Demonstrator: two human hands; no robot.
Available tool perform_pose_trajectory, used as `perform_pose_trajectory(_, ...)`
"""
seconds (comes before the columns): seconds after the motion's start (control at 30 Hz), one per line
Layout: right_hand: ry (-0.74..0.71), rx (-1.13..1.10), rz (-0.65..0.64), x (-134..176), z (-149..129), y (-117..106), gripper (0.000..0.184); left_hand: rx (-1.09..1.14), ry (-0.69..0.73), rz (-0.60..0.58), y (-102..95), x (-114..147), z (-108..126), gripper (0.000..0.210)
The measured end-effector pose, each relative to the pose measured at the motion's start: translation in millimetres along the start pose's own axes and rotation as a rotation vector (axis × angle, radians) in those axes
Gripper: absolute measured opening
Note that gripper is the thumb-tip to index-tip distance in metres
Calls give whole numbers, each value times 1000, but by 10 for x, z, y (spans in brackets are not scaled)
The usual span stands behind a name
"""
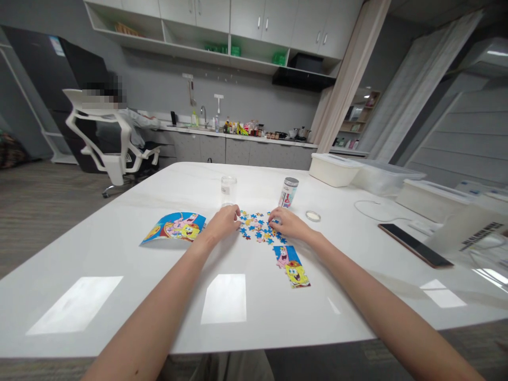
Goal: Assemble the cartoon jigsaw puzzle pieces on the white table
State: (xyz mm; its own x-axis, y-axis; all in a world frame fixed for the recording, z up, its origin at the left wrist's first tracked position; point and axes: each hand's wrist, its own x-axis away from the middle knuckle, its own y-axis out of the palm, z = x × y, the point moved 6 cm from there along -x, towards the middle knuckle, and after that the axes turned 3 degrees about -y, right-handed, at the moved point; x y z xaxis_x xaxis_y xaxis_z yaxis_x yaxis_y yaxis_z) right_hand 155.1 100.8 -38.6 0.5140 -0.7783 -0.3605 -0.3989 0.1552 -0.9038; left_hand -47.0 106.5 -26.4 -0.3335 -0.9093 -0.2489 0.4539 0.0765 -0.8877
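Loose jigsaw puzzle pieces (257, 226) in blue, yellow and pink lie heaped on the white table. My left hand (225, 221) is at the heap's left edge, fingers curled together; what they hold, if anything, is hidden. At the right edge my right hand (289, 223) has its fingers bent down among the pieces, closed, and I cannot make out what is in them. Nearer to me lies a joined section of puzzle (292, 266) with a pink and a yellow cartoon figure. A curved picture sheet (171, 226) with similar figures lies left of my left hand.
Behind the heap stand a clear jar (228, 190) and a printed canister (288, 192); a round lid (313, 216) lies to the right. Further right are a dark tablet (415, 244), a cable and white storage boxes (335, 170). A person sits in a white chair (115, 140) beyond the table.
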Motion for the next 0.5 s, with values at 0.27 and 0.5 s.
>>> perform_pose_trajectory(0.27, 9, 22, -28, 5, -13, -18, 16, -39, -23, 3, -10, 10, 10, 14)
perform_pose_trajectory(0.5, 15, 18, -56, -1, 0, -25, 16, -51, -39, -1, 5, -1, -11, 13)
